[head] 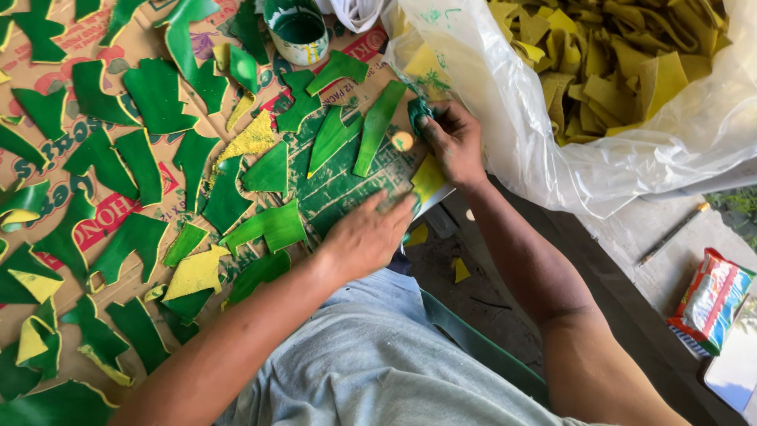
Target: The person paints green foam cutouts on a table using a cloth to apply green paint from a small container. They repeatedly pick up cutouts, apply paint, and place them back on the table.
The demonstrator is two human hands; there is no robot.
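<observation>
My left hand lies flat, fingers together, pressing a yellow leaf-shaped piece at the edge of a green-stained cardboard sheet. Just above it, my right hand grips a small green-soaked sponge. Several green-painted pieces lie spread over the cardboard, some showing yellow undersides. A paint tin with green paint stands at the top.
A clear plastic bag full of unpainted yellow pieces sits at the upper right. A snack packet and a pencil lie on the concrete at the right. Printed cardboard covers the left side.
</observation>
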